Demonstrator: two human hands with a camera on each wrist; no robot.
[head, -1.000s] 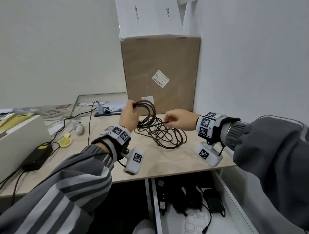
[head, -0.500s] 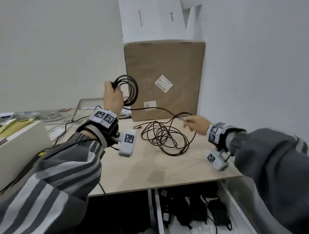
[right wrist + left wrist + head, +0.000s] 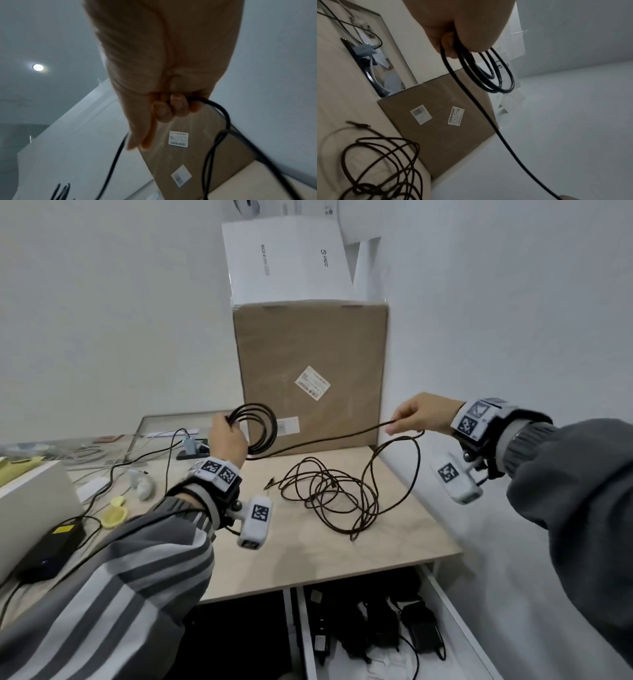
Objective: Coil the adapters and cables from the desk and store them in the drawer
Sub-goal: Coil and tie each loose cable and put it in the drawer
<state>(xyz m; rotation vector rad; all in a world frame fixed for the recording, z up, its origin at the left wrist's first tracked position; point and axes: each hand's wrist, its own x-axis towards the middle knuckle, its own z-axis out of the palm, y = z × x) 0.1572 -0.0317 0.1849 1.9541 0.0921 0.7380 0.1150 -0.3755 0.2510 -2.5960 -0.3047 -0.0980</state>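
Observation:
My left hand [image 3: 227, 436] is raised above the desk and grips several coiled loops of a long black cable [image 3: 262, 428]; the loops hang from its curled fingers [image 3: 471, 44] in the left wrist view. A taut run of the cable [image 3: 325, 440] stretches to my right hand [image 3: 416, 414], which pinches it high at the right. In the right wrist view the fingertips [image 3: 178, 106] curl round the cable [image 3: 221, 108]. The rest lies in a loose tangle [image 3: 332, 494] on the wooden desk [image 3: 308, 553]. Below the desk edge the open drawer [image 3: 455, 611] holds several black adapters [image 3: 421, 631].
A tall cardboard box [image 3: 311, 371] stands against the back wall with a white box [image 3: 287, 261] on top. At the left lie a black power brick [image 3: 51, 546], white cables, a yellow object [image 3: 114, 513] and a white box's corner [image 3: 30, 501]. The wall [image 3: 496, 320] closes the right side.
My right hand rose and moved right, drawing the cable taut out of the tangle. The left hand sank a little with the coil. The view shifted slightly.

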